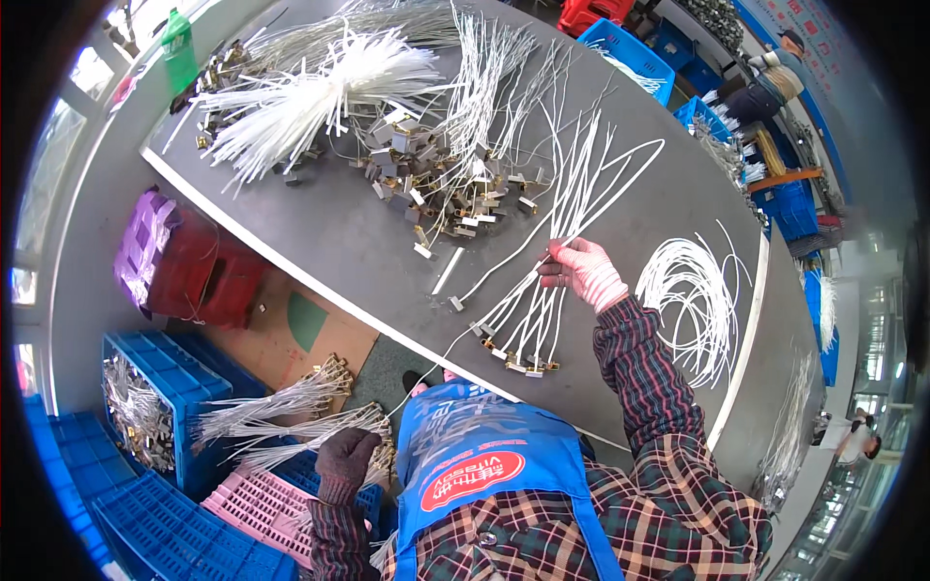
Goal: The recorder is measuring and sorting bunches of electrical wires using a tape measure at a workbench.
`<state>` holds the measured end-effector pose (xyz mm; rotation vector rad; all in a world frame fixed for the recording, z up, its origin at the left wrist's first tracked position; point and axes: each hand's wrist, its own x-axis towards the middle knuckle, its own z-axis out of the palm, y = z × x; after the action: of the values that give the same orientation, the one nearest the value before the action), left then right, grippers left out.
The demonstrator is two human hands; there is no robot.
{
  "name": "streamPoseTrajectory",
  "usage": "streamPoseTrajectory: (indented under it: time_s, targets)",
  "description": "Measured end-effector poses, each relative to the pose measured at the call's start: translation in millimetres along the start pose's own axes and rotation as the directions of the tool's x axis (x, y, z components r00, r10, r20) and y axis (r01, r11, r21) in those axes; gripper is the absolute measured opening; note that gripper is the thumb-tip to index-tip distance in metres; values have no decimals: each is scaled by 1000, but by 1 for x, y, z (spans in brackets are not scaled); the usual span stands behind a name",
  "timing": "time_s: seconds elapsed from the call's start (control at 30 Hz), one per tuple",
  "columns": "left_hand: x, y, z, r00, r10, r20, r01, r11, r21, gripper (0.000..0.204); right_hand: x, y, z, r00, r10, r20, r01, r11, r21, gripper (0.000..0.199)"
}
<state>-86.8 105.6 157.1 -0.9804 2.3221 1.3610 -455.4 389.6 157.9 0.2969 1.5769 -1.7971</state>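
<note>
Our right hand [593,275] has its thumb and fingertips closed on a bunch of white cables [572,223], pinching it partway along its length, above the grey table [368,261]. A light pinch seems best: firm enough that no strand slides out, loose enough that we don't kink the wires. Below the grip the cables fan down to a row of small connectors [528,368], which sit unevenly, so we would do well to level those ends before tightening our hold. Above the grip the strands spread and one loops out wide to the right; drawing that loop in should stop it snagging. Just left of the bunch, a lone connector [457,303] trails its own cable, and a short white strip [448,271] lies near it; we should avoid sweeping either along. The coiled cables [664,276] rest to the right, and we'd give them room. Farther up, the heap of connectors [426,179] is tangled, so single strands should be eased out, not tugged. Our left hand [349,457], in a dark glove, is curled beyond the table edge; we can't tell whether it grips the thin strand near it.
</note>
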Motion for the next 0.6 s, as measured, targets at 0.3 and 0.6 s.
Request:
streamPoseTrajectory:
  time_s: [0.3, 0.6]
  targets:
    - [-8, 23, -4, 1000, 19, 3, -19, 999, -26, 17, 12, 10, -5, 988, -143, -60, 148, 983, 105, 21]
    - [-3, -9, 20, 991, -109, 83, 130, 939, -318, 20, 24, 23, -7, 987, -159, 6, 153, 959, 239, 27]
